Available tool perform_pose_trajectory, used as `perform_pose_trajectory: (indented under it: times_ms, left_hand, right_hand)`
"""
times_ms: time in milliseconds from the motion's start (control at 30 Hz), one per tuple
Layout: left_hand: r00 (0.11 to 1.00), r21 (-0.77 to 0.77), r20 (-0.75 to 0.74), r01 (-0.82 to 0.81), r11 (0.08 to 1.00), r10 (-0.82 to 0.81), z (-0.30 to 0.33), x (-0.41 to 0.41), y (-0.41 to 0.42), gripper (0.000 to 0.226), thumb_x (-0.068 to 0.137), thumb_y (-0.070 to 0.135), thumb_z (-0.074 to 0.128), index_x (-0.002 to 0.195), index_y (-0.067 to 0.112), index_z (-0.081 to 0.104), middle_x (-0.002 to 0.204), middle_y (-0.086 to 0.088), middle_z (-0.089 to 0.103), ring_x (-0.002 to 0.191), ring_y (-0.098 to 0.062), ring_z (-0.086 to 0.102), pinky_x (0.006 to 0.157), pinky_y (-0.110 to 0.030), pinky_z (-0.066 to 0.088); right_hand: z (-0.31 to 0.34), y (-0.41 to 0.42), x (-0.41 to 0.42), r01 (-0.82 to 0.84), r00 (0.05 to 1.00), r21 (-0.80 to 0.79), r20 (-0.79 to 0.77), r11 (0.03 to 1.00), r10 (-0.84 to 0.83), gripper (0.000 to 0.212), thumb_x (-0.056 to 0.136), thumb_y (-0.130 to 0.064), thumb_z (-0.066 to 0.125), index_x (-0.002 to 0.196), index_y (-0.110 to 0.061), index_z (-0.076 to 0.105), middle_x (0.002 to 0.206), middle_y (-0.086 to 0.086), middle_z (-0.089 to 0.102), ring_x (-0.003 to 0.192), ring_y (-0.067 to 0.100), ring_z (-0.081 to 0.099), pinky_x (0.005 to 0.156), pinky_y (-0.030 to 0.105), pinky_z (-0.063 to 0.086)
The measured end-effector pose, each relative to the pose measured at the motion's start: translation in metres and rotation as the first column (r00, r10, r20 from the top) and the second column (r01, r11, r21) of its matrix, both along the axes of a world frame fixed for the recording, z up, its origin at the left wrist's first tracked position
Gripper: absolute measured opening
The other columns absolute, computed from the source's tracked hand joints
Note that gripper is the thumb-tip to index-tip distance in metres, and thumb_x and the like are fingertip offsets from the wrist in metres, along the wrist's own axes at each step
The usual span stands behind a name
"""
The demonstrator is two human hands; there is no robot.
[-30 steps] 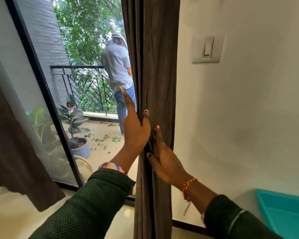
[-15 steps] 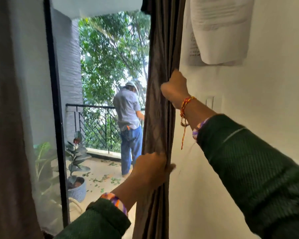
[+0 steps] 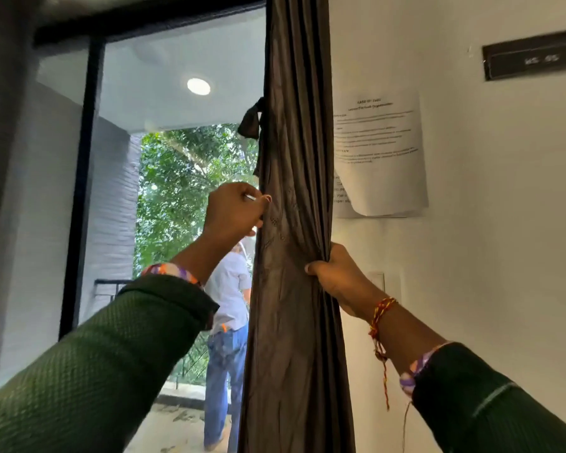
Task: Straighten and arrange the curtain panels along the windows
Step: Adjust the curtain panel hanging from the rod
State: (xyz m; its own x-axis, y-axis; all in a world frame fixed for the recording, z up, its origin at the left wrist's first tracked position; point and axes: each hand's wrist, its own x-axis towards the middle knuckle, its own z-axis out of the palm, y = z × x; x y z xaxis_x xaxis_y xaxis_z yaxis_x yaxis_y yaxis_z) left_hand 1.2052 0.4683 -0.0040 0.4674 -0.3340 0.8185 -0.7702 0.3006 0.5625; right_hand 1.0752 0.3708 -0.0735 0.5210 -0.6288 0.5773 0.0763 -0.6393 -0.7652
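Observation:
A dark brown curtain panel (image 3: 294,142) hangs bunched in a narrow column between the glass door and the white wall. My left hand (image 3: 234,209) grips its left edge at about mid height, fingers curled into the folds. Lower down, my right hand (image 3: 335,277) clutches the right edge of the same panel, pulling the fabric into creases. A short dark tie-back strip (image 3: 251,120) dangles from the curtain's left edge above my left hand. Another curtain (image 3: 0,158) shows as a blurred grey band at the far left.
Black door frame (image 3: 80,191) stands left of the glass. A person (image 3: 227,322) stands on the balcony outside. Printed paper sheets (image 3: 378,152) are stuck to the white wall right of the curtain, with a dark nameplate (image 3: 533,57) higher up and a light switch (image 3: 378,281) behind my right hand.
The view has tilted upward. My left hand rose along the curtain's left edge, while my right hand dropped lower on the right edge; both still hold the panel.

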Motion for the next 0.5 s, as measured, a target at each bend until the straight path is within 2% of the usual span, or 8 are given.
perform_pose_trajectory:
  times_ms: [133, 233, 300, 333, 400, 467, 500]
  left_hand:
    - [0.999, -0.081, -0.051, -0.009, 0.997, 0.005, 0.039, 0.010, -0.017, 0.037, 0.079, 0.019, 0.071, 0.110, 0.006, 0.054, 0.092, -0.017, 0.064, 0.067, -0.025, 0.066, 0.053, -0.032, 0.057]
    - [0.985, -0.114, -0.108, 0.124, 0.986, -0.137, 0.066, 0.023, -0.029, 0.053, 0.074, 0.020, 0.076, 0.113, 0.006, 0.042, 0.115, -0.018, 0.058, 0.082, -0.028, 0.066, 0.050, -0.030, 0.056]
    - [0.966, -0.035, -0.096, 0.236, 0.971, -0.239, 0.078, 0.027, -0.034, 0.081, 0.071, 0.030, 0.078, 0.132, 0.008, 0.029, 0.132, -0.016, 0.048, 0.099, -0.030, 0.064, 0.047, -0.026, 0.055]
    - [0.960, 0.015, -0.084, 0.269, 0.963, -0.266, 0.082, 0.027, -0.035, 0.095, 0.071, 0.035, 0.077, 0.140, 0.012, 0.018, 0.138, -0.012, 0.043, 0.103, -0.029, 0.062, 0.051, -0.027, 0.056]
    - [0.964, 0.100, -0.040, 0.265, 0.959, -0.262, 0.089, 0.026, -0.041, 0.105, 0.071, 0.050, 0.072, 0.146, 0.017, 0.006, 0.142, -0.007, 0.038, 0.109, -0.027, 0.059, 0.069, -0.036, 0.058]
    - [0.975, 0.120, 0.032, 0.215, 0.969, -0.220, 0.094, 0.025, -0.048, 0.090, 0.075, 0.064, 0.057, 0.143, 0.016, 0.023, 0.136, -0.006, 0.046, 0.114, -0.026, 0.054, 0.085, -0.040, 0.051]
    - [0.977, 0.120, 0.036, 0.203, 0.972, -0.208, 0.095, 0.024, -0.050, 0.080, 0.079, 0.070, 0.044, 0.137, 0.017, 0.036, 0.129, -0.007, 0.053, 0.111, -0.026, 0.055, 0.085, -0.040, 0.049]
  right_hand:
    - [-0.003, -0.007, 0.014, 0.023, 1.000, -0.106, -0.010, 0.994, -0.024, 0.039, 0.089, -0.001, 0.049, 0.128, -0.003, 0.048, 0.121, 0.012, 0.058, 0.109, 0.027, 0.056, 0.090, 0.027, 0.047]
    - [-0.003, -0.009, 0.027, 0.009, 1.000, -0.215, -0.018, 0.977, -0.013, 0.044, 0.086, -0.013, 0.054, 0.128, -0.003, 0.049, 0.122, 0.012, 0.058, 0.112, 0.026, 0.056, 0.086, 0.022, 0.043]
    - [-0.002, -0.011, 0.037, 0.009, 1.000, -0.300, -0.004, 0.954, -0.010, 0.049, 0.086, -0.018, 0.056, 0.132, -0.006, 0.046, 0.125, 0.011, 0.057, 0.115, 0.025, 0.055, 0.087, 0.019, 0.042]
    - [-0.002, -0.012, 0.042, 0.000, 1.000, -0.333, -0.012, 0.943, -0.004, 0.051, 0.086, -0.015, 0.058, 0.134, -0.008, 0.043, 0.126, 0.011, 0.056, 0.116, 0.026, 0.054, 0.086, 0.017, 0.043]
    - [0.003, -0.014, 0.053, -0.075, 0.996, -0.359, -0.067, 0.930, 0.055, 0.066, 0.081, -0.013, 0.068, 0.138, -0.013, 0.034, 0.124, 0.005, 0.055, 0.114, 0.022, 0.055, 0.082, 0.011, 0.045]
    - [0.021, -0.018, 0.063, -0.192, 0.980, -0.286, -0.010, 0.939, 0.197, 0.094, 0.068, -0.027, 0.081, 0.143, -0.018, 0.025, 0.128, -0.002, 0.053, 0.116, 0.016, 0.054, 0.092, 0.020, 0.048]
    - [0.033, -0.020, 0.066, -0.219, 0.968, -0.230, 0.072, 0.948, 0.241, 0.108, 0.060, -0.038, 0.083, 0.146, -0.018, 0.019, 0.135, -0.002, 0.050, 0.121, 0.015, 0.051, 0.101, 0.029, 0.045]
